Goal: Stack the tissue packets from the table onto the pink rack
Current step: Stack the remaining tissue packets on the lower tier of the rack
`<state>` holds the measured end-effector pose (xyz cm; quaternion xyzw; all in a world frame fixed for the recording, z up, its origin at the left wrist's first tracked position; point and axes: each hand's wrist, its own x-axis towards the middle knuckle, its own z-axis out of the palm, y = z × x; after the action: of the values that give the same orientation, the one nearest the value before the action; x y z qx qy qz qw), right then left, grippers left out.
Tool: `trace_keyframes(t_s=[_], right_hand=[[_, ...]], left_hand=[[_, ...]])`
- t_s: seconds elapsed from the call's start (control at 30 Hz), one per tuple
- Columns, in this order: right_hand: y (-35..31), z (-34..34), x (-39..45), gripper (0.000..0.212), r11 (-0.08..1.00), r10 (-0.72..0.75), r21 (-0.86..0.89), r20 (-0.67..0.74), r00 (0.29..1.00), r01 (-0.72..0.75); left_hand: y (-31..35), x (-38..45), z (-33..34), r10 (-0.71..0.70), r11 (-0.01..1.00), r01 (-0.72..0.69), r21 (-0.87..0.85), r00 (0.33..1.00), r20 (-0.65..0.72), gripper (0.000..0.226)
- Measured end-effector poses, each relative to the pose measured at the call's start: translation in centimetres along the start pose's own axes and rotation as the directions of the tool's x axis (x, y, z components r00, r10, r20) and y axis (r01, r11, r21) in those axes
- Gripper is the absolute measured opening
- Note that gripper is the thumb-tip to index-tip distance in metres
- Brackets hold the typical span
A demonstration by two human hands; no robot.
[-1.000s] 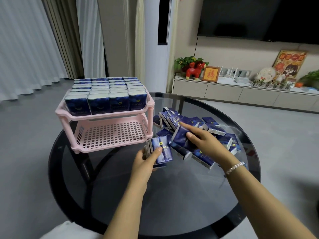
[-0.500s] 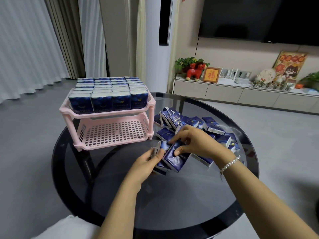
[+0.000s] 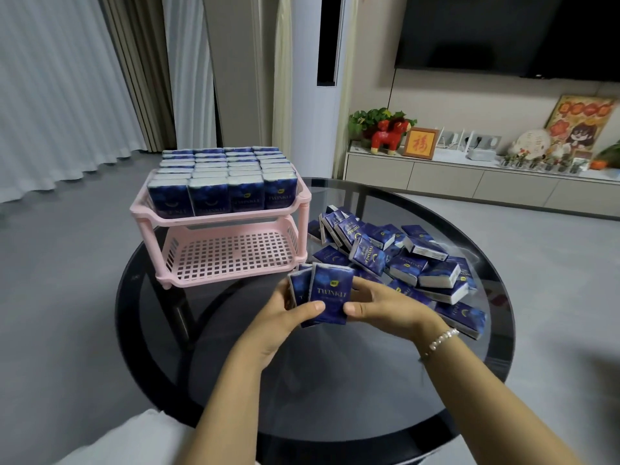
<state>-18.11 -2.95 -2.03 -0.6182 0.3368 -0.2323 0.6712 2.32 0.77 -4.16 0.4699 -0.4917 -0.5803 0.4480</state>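
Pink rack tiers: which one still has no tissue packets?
The lower tier of the pink plastic rack: its slotted floor shows bare, while the upper tier is packed with upright blue tissue packets.

- There is one view, from a wide-angle camera worn on the person's head.
- It looks forward and down across a round glass table [image 3: 335, 380], with both forearms reaching in from the bottom edge.
- The hands are close below the lens; the pink rack [image 3: 303, 226] sits a little farther, left of centre.
- Beyond the table it takes in the curtains [image 3: 67, 88], a low cabinet [image 3: 469, 182] and a dark screen [image 3: 503, 35] on the far wall.
- Straight lines bend toward the edges of the frame.
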Motion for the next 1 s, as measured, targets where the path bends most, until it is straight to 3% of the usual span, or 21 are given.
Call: trace_keyframes(t_s=[0.07, 0.13, 0.3, 0.47, 0.7, 0.83, 1.0], right_hand=[[0.5, 0.3, 0.4, 0.094, 0.994, -0.001, 0.109, 0.023, 1.0, -0.001], [0.8, 0.5, 0.7, 0.098, 0.997, 0.006, 0.078, -0.017, 1.0, -0.004], [1.2, 1.3, 1.0, 0.099, 0.913, -0.005, -0.409, -0.042, 0.999, -0.013], [1.2, 1.0, 0.9, 0.095, 0.893, 0.005, -0.45, -0.011, 1.0, -0.01], [0.8, 1.1, 1.6, 0.078, 0.922, 0.008, -0.386, -0.006, 1.0, -0.009], [0.8, 0.9, 2.2, 0.07, 0.932, -0.011, -0.363, -0.026, 1.0, 0.001], [0.2, 0.6, 3.2, 0.068, 0.959, -0.042, -0.282, -0.006, 0.999, 0.039]], left_hand=[[0.0, -0.3, -0.6, -0.002, 0.998, -0.002, 0.065, 0.997, 0.072, 0.099], [0.1, -0.7, -1.1, -0.036, 0.988, 0.017, 0.153, 0.992, 0.121, 0.105], [0.2, -1.3, -1.4, -0.148, 0.835, 0.079, 0.545, 0.985, 0.083, 0.12], [0.0, -1.2, -1.3, -0.201, 0.802, 0.131, 0.583, 0.978, 0.056, 0.121], [-0.9, -0.3, -1.1, -0.064, 0.829, 0.038, 0.558, 0.998, 0.026, 0.123], [-1.0, 0.4, -1.5, -0.017, 0.877, 0.014, 0.481, 1.0, 0.002, 0.11], [-0.4, 1.5, -2.8, -0.055, 0.927, 0.062, 0.37, 0.998, -0.03, 0.119]])
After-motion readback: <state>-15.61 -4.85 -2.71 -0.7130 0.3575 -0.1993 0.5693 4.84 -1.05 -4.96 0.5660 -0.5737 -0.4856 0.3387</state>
